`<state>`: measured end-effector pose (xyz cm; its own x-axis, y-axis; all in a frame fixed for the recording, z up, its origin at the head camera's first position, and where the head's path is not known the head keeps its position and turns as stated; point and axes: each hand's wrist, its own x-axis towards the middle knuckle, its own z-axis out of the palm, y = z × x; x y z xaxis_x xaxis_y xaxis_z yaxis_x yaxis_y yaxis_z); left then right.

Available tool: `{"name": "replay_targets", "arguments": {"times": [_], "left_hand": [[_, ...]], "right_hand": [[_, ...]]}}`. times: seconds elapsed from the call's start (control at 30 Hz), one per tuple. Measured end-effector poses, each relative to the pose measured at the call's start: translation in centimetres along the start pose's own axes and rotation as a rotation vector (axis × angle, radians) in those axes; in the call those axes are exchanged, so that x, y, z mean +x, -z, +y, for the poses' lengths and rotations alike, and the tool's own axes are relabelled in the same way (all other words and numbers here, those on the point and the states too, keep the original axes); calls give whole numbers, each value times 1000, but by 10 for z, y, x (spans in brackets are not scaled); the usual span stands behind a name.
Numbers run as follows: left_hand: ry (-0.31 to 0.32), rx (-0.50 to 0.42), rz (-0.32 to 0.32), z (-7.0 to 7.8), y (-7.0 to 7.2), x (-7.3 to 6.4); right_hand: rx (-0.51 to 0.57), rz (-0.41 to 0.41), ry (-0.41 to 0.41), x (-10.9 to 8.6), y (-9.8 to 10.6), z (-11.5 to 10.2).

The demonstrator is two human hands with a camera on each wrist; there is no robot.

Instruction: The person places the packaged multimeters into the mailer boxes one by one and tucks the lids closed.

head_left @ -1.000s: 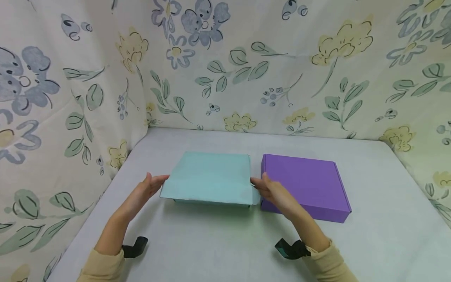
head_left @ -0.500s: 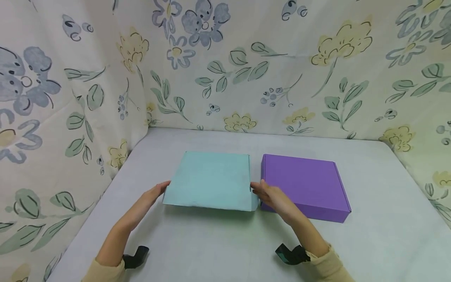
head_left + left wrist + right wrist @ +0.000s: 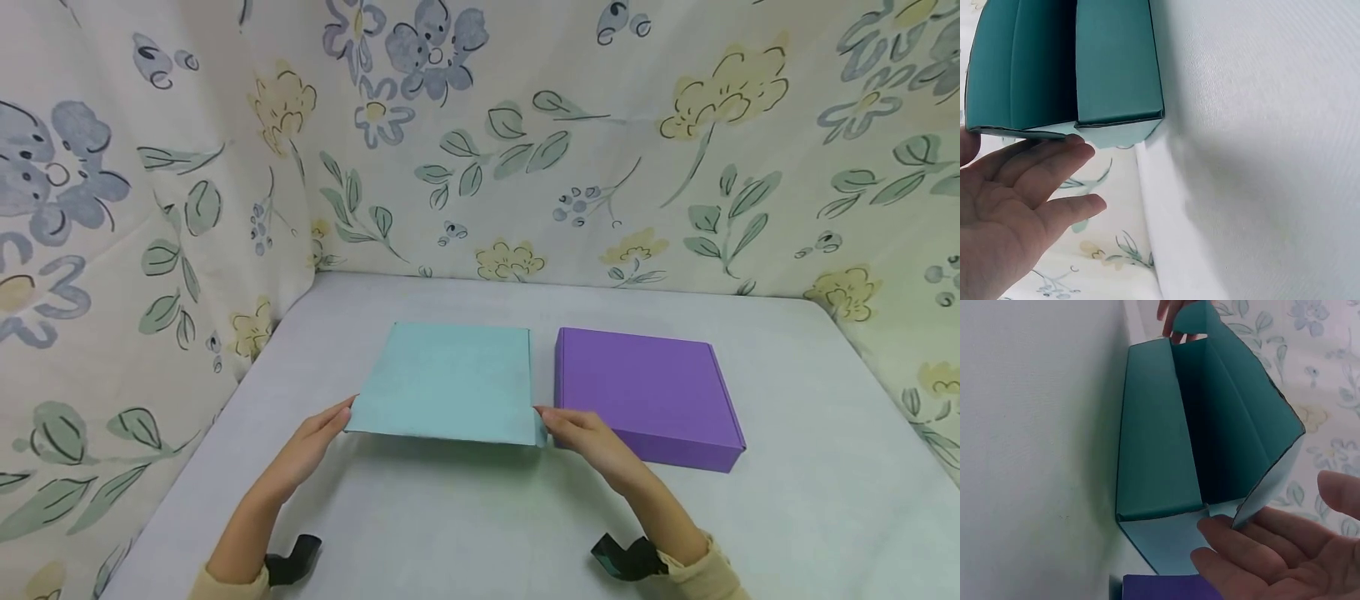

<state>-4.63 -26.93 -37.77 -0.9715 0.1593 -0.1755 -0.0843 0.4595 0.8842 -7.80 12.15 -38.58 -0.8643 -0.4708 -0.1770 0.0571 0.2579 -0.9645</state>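
A light blue cardboard box lies on the white table, its lid partly raised at the near side. Under the lid, the darker teal front wall and a dark gap show in the left wrist view. My left hand is at the lid's left side, extended fingers touching the side flap and the thumb near the lid's edge. On the opposite side, my right hand has its fingers against the right side flap, with the thumb held apart. In the head view the lid hides the box's inside.
A closed purple box lies just right of the light blue one, close to my right hand. Floral curtain hangs behind the table and along its left side. Black straps sit at both wrists.
Both hands have slid toward me along the lid's sides, to its near corners. The lid's front edge has come slightly lower, covering the box front in the head view. The purple box stays put.
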Motion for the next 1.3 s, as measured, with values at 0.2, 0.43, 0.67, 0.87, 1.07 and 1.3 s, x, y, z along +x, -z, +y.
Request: {"name": "replay_targets", "arguments": {"times": [0.2,0.43,0.67,0.87,1.07,1.3], "left_hand": [[17,5,-18,1,-3,-3],[3,22,-43,-1,-5,-6],[56,41,-39,1,-11,-6],[73,33,-70,1,-14,-5],[48,4,-86,-1,-11,-3],[75,-169,-89,-7,-6,1]], "right_hand": [[-43,15,-8,-3,-3,-2],[-223,62,-10,-7,-13,-2],[-321,50,-19,-8,-21,-5],[-239,52,-23,-9,-28,-5],[-139,40,-25,-10,-32,-7],[-4,15,-25,-8,-33,-8]]}}
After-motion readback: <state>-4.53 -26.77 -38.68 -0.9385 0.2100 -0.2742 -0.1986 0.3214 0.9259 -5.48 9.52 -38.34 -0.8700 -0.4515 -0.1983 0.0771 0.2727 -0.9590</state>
